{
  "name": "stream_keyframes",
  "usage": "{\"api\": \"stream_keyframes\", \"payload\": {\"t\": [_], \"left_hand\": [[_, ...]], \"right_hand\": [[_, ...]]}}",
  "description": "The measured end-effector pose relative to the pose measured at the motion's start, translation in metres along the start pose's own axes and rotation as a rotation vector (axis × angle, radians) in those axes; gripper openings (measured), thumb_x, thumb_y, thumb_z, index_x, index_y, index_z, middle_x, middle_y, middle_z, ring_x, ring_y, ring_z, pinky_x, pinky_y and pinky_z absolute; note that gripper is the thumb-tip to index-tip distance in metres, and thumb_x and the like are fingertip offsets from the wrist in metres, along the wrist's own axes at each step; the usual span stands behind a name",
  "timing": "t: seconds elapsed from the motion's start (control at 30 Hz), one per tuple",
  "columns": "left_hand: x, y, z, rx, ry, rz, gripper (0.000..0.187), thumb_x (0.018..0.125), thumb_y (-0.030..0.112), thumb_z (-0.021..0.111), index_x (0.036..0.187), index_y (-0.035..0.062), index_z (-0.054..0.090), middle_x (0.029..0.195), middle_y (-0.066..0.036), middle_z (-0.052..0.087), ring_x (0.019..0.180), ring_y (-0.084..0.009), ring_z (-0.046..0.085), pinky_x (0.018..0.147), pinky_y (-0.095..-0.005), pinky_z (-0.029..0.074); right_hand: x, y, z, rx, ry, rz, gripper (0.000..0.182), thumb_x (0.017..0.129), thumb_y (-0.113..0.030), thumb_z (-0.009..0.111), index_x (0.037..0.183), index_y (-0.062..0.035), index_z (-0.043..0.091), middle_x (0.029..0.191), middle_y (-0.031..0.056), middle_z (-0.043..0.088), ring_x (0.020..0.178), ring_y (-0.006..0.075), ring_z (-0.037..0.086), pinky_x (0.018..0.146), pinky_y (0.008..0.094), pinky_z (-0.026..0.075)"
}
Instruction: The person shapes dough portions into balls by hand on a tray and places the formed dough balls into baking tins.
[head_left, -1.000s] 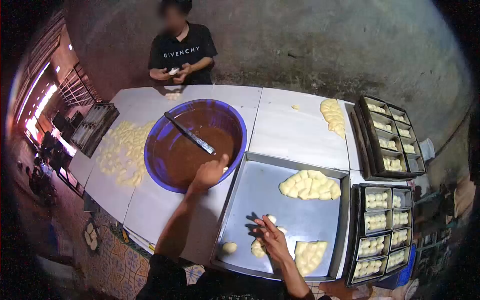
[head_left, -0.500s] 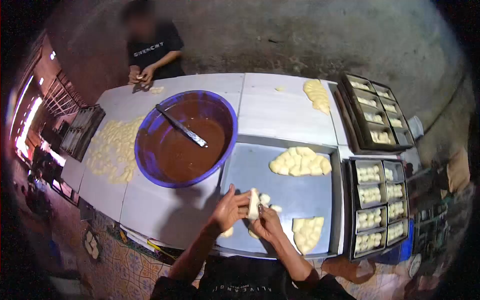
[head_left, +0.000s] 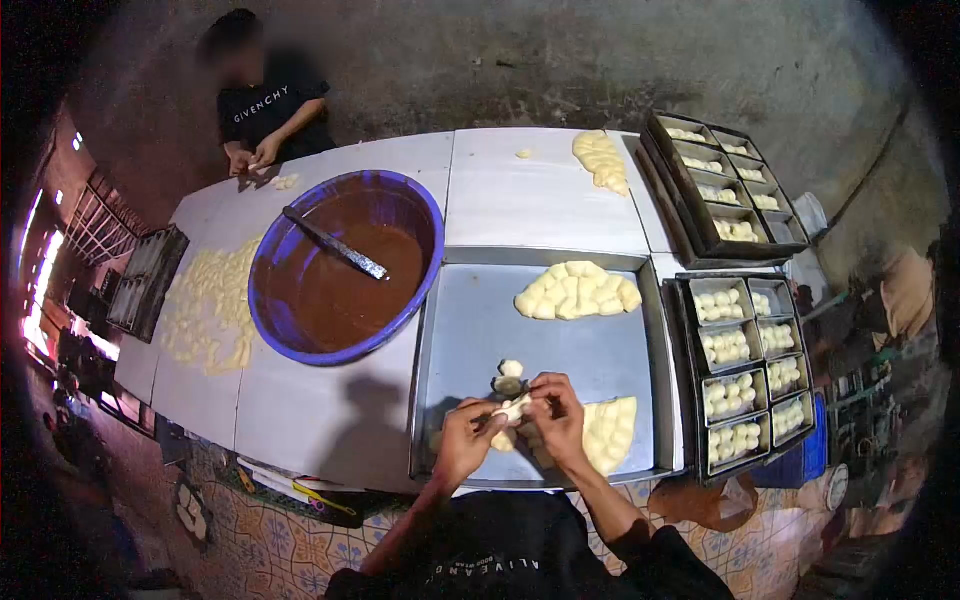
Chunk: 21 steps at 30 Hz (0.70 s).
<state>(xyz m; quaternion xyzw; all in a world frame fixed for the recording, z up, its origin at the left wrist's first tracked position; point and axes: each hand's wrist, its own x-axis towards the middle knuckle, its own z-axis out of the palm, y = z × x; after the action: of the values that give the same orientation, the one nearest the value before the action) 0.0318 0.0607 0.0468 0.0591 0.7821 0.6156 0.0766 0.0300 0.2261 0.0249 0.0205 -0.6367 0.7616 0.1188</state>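
Note:
A small piece of pale dough (head_left: 514, 408) is pinched between the fingers of both my hands, over the lower part of a shallow metal tray (head_left: 470, 300). My left hand (head_left: 468, 437) grips its left end; my right hand (head_left: 558, 415) closes on the right end. Just beyond the fingers sit a small dough ball (head_left: 511, 368) and a rounded grey-brown piece (head_left: 508, 386). Beside my right hand lies a cluster of joined dough balls (head_left: 609, 432), partly covered by it. Another cluster (head_left: 577, 291) rests at the tray's far side.
A purple basin (head_left: 262, 335) of brown filling, with a spatula (head_left: 335, 243) in it, stands left of the tray. Dough pieces (head_left: 212, 305) cover the table's left. Loaf tins of dough balls (head_left: 728, 347) stand at right. Across the table, a person (head_left: 272, 115) handles dough.
The dough lay along my left fingers with my right hand at it; now both hands pinch it. My right hand has come up and turned inward. The whole view has shifted slightly.

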Motion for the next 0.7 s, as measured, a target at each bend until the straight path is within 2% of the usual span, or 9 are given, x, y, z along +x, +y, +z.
{"api": "stream_keyframes", "payload": {"t": [0.1, 0.23, 0.3, 0.37, 0.43, 0.5, 0.57, 0.6, 0.7], "left_hand": [[-0.001, -0.004, 0.001, -0.006, -0.038, 0.013, 0.018, 0.086, 0.006, 0.068, 0.100, -0.0045, 0.065, 0.102, -0.009, 0.059, 0.092, -0.0169, 0.059, 0.078, -0.0270, 0.051], [-0.002, -0.025, 0.009, -0.057, -0.041, -0.054, 0.012, 0.085, 0.003, 0.068, 0.091, -0.0068, 0.062, 0.097, -0.007, 0.056, 0.088, -0.0133, 0.058, 0.070, -0.0245, 0.054], [-0.006, -0.023, 0.019, -0.346, 0.117, 0.002, 0.016, 0.080, -0.001, 0.073, 0.086, -0.0060, 0.059, 0.087, -0.006, 0.057, 0.078, -0.0088, 0.055, 0.067, -0.0232, 0.048], [-0.010, -0.011, 0.019, -0.307, 0.038, -0.145, 0.020, 0.079, -0.004, 0.072, 0.092, -0.0042, 0.057, 0.087, -0.006, 0.056, 0.081, -0.0084, 0.057, 0.068, -0.0229, 0.050], [-0.010, -0.017, 0.020, -0.205, -0.027, 0.101, 0.024, 0.079, -0.003, 0.072, 0.097, -0.0025, 0.056, 0.090, -0.005, 0.057, 0.085, -0.0087, 0.058, 0.069, -0.0225, 0.051], [-0.015, -0.020, 0.018, -0.138, -0.062, 0.087, 0.027, 0.080, -0.002, 0.072, 0.100, -0.0021, 0.054, 0.092, -0.007, 0.057, 0.084, -0.0113, 0.060, 0.073, -0.0242, 0.052], [-0.020, -0.022, 0.023, -0.321, -0.010, 0.065, 0.029, 0.080, -0.004, 0.070, 0.104, -0.0027, 0.052, 0.090, -0.006, 0.056, 0.088, -0.0139, 0.061, 0.077, -0.0267, 0.051], [-0.016, -0.024, 0.018, -0.135, -0.079, 0.288, 0.037, 0.080, -0.008, 0.067, 0.112, -0.0016, 0.048, 0.105, -0.010, 0.053, 0.100, -0.0180, 0.061, 0.081, -0.0297, 0.051], [-0.019, -0.020, 0.017, -0.372, -0.159, 0.243, 0.044, 0.078, -0.012, 0.063, 0.116, -0.0001, 0.045, 0.123, -0.014, 0.043, 0.107, -0.0208, 0.058, 0.081, -0.0291, 0.051]], "right_hand": [[0.000, -0.015, -0.005, -0.210, -0.216, -0.081, 0.021, 0.080, -0.001, 0.068, 0.100, -0.0015, 0.067, 0.113, 0.0122, 0.056, 0.107, 0.0228, 0.057, 0.089, 0.0304, 0.047], [-0.018, -0.020, -0.004, -0.294, -0.334, -0.114, 0.019, 0.085, -0.004, 0.064, 0.103, -0.0005, 0.068, 0.106, 0.0110, 0.062, 0.102, 0.0201, 0.060, 0.085, 0.0283, 0.047], [-0.024, -0.017, -0.007, -0.352, -0.245, 0.262, 0.016, 0.087, -0.007, 0.063, 0.099, 0.0000, 0.069, 0.100, 0.0128, 0.063, 0.099, 0.0192, 0.060, 0.083, 0.0295, 0.049], [-0.025, -0.008, 0.001, -0.229, -0.126, 0.159, 0.013, 0.088, -0.007, 0.062, 0.096, -0.0001, 0.070, 0.089, 0.0120, 0.065, 0.086, 0.0193, 0.063, 0.077, 0.0294, 0.050], [-0.022, -0.006, 0.004, -0.312, -0.068, -0.051, 0.014, 0.088, -0.007, 0.063, 0.096, 0.0001, 0.070, 0.084, 0.0092, 0.065, 0.075, 0.0173, 0.062, 0.073, 0.0263, 0.049], [-0.025, 0.010, -0.003, -0.247, -0.121, -0.115, 0.020, 0.088, -0.008, 0.064, 0.106, -0.0013, 0.069, 0.086, 0.0065, 0.065, 0.077, 0.0153, 0.062, 0.071, 0.0248, 0.049], [-0.029, 0.013, -0.004, -0.027, -0.017, 0.324, 0.034, 0.087, -0.009, 0.067, 0.120, -0.0025, 0.062, 0.099, 0.0069, 0.064, 0.088, 0.0135, 0.060, 0.072, 0.0249, 0.049], [-0.030, 0.010, -0.004, -0.026, -0.008, 0.328, 0.034, 0.087, -0.009, 0.067, 0.120, -0.0025, 0.062, 0.099, 0.0069, 0.064, 0.088, 0.0135, 0.060, 0.072, 0.0249, 0.049], [-0.021, -0.002, -0.010, 0.541, -0.298, 0.764, 0.044, 0.096, -0.013, 0.055, 0.138, -0.0038, 0.044, 0.117, 0.0076, 0.057, 0.090, 0.0129, 0.062, 0.076, 0.0240, 0.053]]}}
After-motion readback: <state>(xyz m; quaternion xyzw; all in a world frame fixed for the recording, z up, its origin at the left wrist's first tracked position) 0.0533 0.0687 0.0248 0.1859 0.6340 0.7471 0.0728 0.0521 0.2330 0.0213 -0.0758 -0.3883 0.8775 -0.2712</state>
